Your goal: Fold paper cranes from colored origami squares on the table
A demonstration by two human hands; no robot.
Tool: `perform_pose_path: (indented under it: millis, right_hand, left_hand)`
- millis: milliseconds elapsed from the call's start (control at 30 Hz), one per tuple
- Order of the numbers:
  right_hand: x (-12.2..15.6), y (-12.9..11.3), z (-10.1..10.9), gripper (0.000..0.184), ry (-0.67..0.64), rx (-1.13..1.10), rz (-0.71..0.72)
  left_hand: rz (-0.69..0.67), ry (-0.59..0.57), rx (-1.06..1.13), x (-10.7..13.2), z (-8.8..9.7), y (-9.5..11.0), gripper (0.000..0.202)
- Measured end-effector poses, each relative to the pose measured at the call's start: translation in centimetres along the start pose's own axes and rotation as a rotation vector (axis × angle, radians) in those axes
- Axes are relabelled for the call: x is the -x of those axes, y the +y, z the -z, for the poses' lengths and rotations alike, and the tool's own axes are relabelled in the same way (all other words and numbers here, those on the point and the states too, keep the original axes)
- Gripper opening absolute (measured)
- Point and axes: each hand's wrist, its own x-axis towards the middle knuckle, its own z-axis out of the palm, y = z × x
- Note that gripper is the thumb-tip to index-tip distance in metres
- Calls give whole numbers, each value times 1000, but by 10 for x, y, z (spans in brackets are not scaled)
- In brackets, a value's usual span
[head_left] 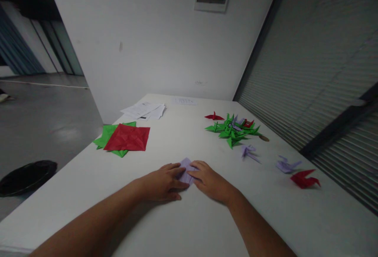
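Note:
A small piece of lavender origami paper (186, 176), folded into a diamond-like shape, lies on the white table in front of me. My left hand (165, 182) rests on its left side with the fingers stretched out and apart. From the right, my right hand (211, 182) touches the same paper, its fingers spread over the edge and its thumb hidden. Both hands cover parts of the paper, so its exact folds cannot be made out.
Red paper (130, 138) lies over creased green sheets (106, 134) on the left. Printed pages (143, 110) lie farther back. Several green paper cranes (228, 131) are heaped at the right, with lavender (286, 165) and red cranes (304, 179) nearer. A black-lined bin (28, 176) stands left of the table.

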Motion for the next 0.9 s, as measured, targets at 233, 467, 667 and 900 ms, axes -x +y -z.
perform_pose_path:
  millis: [233, 467, 667, 900]
  right_hand:
    - [-5, 13, -7, 39, 127, -25, -96]
    - [-10, 9, -9, 35, 241, -273, -148]
    - [-13, 12, -9, 30, 303, -419, -214]
    - [-17, 16, -18, 28, 355, -694, -339]
  left_hand:
    - [-3, -11, 21, 2, -1, -4, 51]
    - [-12, -11, 31, 1, 3, -2, 50]
    - [-33, 14, 48, 1, 5, -1, 48]
    - [-55, 15, 56, -1, 7, 1, 47]
